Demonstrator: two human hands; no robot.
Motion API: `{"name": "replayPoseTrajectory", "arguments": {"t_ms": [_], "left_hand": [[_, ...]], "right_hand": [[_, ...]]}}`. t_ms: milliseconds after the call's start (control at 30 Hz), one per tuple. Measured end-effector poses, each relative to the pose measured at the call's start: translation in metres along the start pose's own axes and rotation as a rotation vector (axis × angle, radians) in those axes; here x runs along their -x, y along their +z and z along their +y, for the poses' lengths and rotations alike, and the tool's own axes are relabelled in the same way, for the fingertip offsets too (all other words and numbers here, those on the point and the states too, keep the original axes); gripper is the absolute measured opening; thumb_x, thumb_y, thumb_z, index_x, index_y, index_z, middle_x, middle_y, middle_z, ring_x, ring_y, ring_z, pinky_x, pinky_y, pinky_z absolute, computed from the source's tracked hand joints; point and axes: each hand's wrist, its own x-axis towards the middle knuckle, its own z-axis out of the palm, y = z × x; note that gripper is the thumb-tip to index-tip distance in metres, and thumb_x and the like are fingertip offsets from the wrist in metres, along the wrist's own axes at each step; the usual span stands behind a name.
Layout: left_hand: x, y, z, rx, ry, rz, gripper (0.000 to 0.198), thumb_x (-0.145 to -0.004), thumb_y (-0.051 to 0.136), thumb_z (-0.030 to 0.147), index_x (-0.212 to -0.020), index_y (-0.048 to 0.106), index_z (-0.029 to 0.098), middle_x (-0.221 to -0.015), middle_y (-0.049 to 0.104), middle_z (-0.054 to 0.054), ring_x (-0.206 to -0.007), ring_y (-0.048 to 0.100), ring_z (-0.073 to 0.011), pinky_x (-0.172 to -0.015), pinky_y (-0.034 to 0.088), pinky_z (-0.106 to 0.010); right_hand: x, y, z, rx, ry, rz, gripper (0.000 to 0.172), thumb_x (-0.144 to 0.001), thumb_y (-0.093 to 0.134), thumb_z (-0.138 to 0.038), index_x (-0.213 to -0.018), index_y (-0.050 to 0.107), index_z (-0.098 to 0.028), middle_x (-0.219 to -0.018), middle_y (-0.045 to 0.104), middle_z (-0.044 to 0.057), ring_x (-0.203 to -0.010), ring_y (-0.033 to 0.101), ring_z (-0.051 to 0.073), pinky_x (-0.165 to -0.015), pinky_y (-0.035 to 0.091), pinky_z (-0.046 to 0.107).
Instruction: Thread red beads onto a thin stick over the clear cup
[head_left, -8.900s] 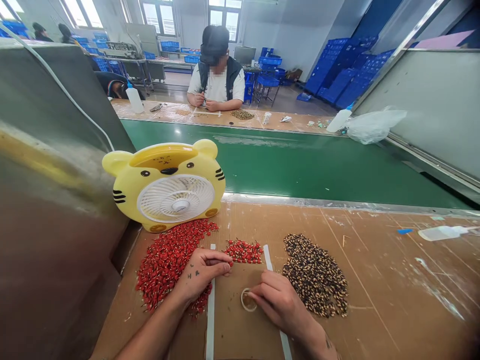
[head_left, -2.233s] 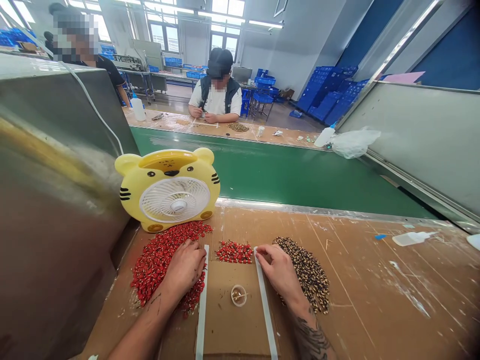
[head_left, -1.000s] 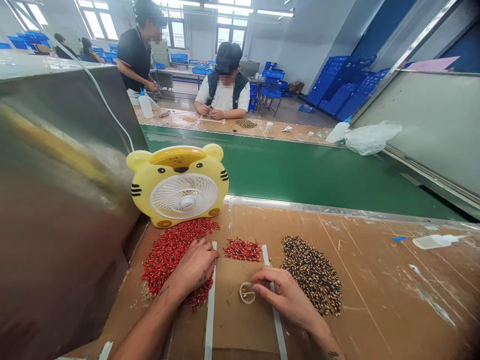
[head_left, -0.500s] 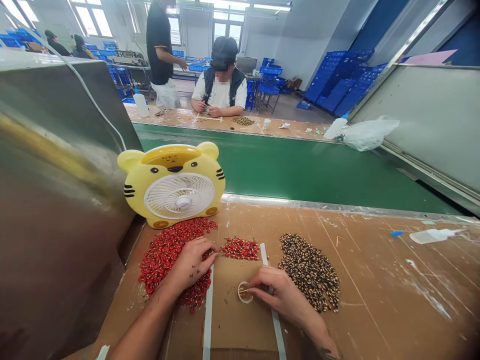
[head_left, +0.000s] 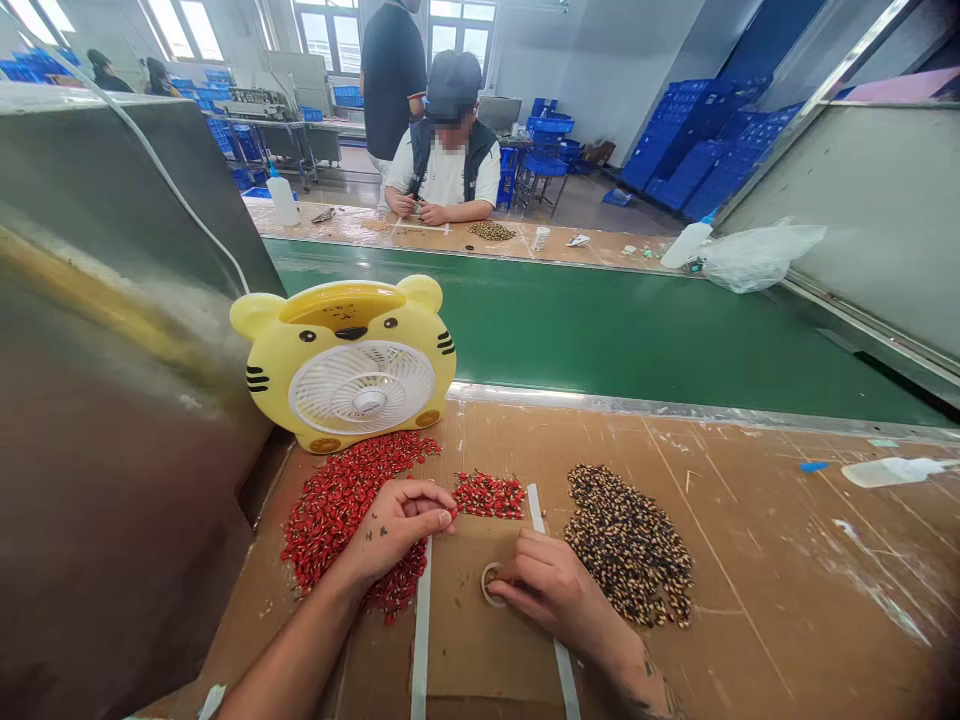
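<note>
My left hand point(head_left: 400, 532) is curled shut, with its fingertips at the top of a white strip point(head_left: 421, 625) and beside a small heap of red beads point(head_left: 489, 495). A larger red bead pile point(head_left: 345, 510) lies under and behind that hand. My right hand point(head_left: 547, 585) rests on a brown cardboard sheet point(head_left: 480, 640), its fingers over a small round cup point(head_left: 491, 585). Most of the cup is hidden. Dark speckled beads point(head_left: 628, 545) lie just beyond this hand.
A yellow tiger-shaped fan point(head_left: 364, 395) stands behind the red beads, with a steel panel point(head_left: 112, 320) to its left. A green conveyor belt point(head_left: 600, 345) runs beyond the bench. Across it, a co-worker point(head_left: 446, 150) works at another bench. A plastic squeeze bottle point(head_left: 896, 472) lies right.
My right hand has closed over the cup, hiding more of it. My left hand has shifted right towards the strip's top. The standing person behind the co-worker has moved right.
</note>
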Motion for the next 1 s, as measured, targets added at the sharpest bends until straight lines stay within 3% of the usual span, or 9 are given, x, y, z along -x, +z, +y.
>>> {"name": "replayPoseTrajectory", "arguments": {"t_ms": [100,300,400,500,1000], "left_hand": [[-0.002,0.001,-0.004,0.105,-0.031,0.058,0.017,-0.068,0.083,0.025,-0.079,0.076,0.014,-0.063,0.070,-0.002,-0.058,0.065,-0.0118,-0.057,0.045,-0.019],[-0.004,0.003,-0.003,0.221,-0.034,0.114,0.018,-0.063,0.087,0.023,-0.077,0.079,0.014,-0.070,0.074,-0.004,-0.062,0.065,-0.0110,-0.063,0.049,-0.020],[-0.003,0.006,-0.001,0.235,-0.071,0.105,0.020,-0.059,0.089,0.022,-0.074,0.079,0.013,-0.069,0.074,-0.004,-0.060,0.064,-0.0101,-0.061,0.048,-0.019],[-0.003,0.010,0.001,0.235,-0.111,0.105,0.022,-0.056,0.090,0.022,-0.072,0.079,0.013,-0.064,0.073,-0.003,-0.058,0.065,-0.0102,-0.060,0.047,-0.018],[-0.001,0.018,-0.009,0.157,-0.159,-0.039,0.014,-0.067,0.083,0.018,-0.079,0.077,0.014,-0.071,0.076,-0.003,-0.065,0.068,-0.0127,-0.065,0.049,-0.021]], "right_hand": [[-0.004,0.001,-0.001,0.020,-0.080,0.019,0.034,-0.099,0.054,-0.028,-0.068,0.062,-0.017,-0.063,0.055,0.002,-0.063,0.046,0.015,-0.058,0.032,0.027],[-0.006,0.000,0.004,0.057,-0.094,0.038,0.037,-0.100,0.050,-0.026,-0.065,0.058,-0.017,-0.064,0.052,0.002,-0.063,0.044,0.014,-0.058,0.030,0.027],[-0.002,0.001,0.008,0.035,-0.098,-0.035,0.036,-0.100,0.051,-0.028,-0.066,0.057,-0.017,-0.064,0.052,0.001,-0.063,0.045,0.014,-0.058,0.030,0.027],[0.000,0.002,0.009,0.045,-0.090,-0.012,0.035,-0.100,0.051,-0.025,-0.066,0.056,-0.017,-0.064,0.052,0.001,-0.064,0.045,0.014,-0.059,0.030,0.027],[-0.005,-0.002,0.006,0.056,-0.085,0.009,0.037,-0.099,0.051,-0.023,-0.062,0.052,-0.019,-0.063,0.052,0.001,-0.062,0.044,0.015,-0.058,0.031,0.027]]}}
